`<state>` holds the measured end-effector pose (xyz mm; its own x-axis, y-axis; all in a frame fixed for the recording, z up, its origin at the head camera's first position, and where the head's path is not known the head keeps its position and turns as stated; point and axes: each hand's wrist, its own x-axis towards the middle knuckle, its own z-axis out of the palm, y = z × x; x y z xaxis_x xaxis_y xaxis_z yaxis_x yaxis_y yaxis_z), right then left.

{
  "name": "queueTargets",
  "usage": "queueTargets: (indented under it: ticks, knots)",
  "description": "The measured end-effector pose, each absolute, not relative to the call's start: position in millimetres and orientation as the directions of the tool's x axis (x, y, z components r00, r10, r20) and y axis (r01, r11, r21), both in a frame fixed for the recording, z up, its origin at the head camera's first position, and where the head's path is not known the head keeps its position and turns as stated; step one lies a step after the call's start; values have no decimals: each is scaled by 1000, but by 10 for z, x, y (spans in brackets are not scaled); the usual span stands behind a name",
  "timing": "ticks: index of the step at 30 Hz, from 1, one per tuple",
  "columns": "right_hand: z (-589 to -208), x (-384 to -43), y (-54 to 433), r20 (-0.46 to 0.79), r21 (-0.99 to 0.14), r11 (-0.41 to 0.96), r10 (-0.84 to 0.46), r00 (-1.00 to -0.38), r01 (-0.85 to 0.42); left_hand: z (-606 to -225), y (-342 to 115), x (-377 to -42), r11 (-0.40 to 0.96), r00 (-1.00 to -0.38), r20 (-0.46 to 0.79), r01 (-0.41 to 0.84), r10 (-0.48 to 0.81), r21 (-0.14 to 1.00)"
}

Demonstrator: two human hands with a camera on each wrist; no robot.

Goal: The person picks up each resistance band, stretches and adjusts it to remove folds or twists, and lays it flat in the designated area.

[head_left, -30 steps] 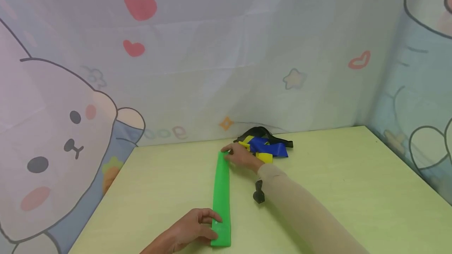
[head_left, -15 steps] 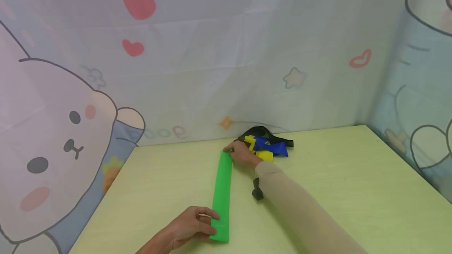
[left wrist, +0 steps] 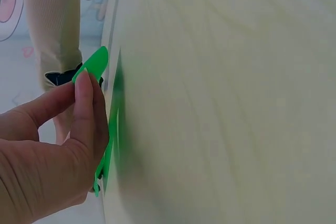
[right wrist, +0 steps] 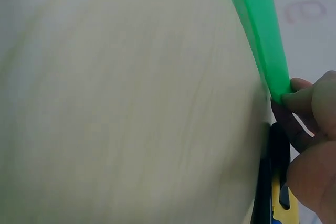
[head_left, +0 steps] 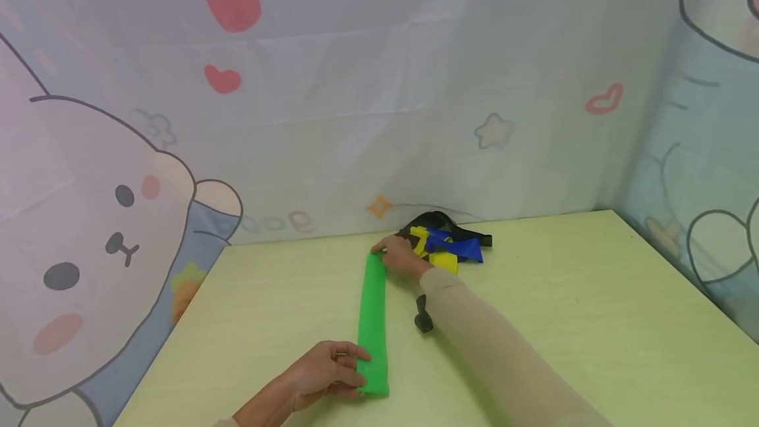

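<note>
A long flat green band (head_left: 373, 315) runs from near to far across the middle of the table. At its near end my left hand (head_left: 326, 371) pinches it from the left side. In the left wrist view the thumb and fingers press together on the green band (left wrist: 97, 62), and its tip stands up past them. My right hand (head_left: 402, 257) holds the far end. In the right wrist view fingertips pinch the corner of the green band (right wrist: 268, 40), which stretches away from them.
Just right of my right hand lies a heap of bands: a black band (head_left: 440, 219), a blue band (head_left: 465, 249) and a yellow band (head_left: 445, 261). A small black object (head_left: 423, 316) shows beside the right sleeve. A printed cloth (head_left: 356, 117) hangs behind the pale table (head_left: 569, 295).
The band's near end and my left hand have moved slightly away from me. My right hand and sleeve have shifted a little left, and the small black object has moved with them.
</note>
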<state>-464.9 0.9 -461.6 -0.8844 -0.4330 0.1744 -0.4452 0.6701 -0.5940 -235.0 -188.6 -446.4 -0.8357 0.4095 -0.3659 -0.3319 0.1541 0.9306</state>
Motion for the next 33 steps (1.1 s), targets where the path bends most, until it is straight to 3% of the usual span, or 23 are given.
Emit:
queueTargets:
  ticks: [12, 24, 33]
  knots:
    - [-4654, -4699, -1, 248, -603, 633, -429, -869, -485, -4504, -1908, -2351, 164, -851, -374, -336, 369, 927]
    - [-4713, -4765, 20, 211, -667, 604, -409, -888, -437, -4523, -1921, -2354, 184, -849, -404, -362, 339, 914]
    - [-4650, -4762, -6, 217, -550, 671, -459, -861, -497, -4491, -1898, -2349, 177, -835, -445, -409, 322, 895]
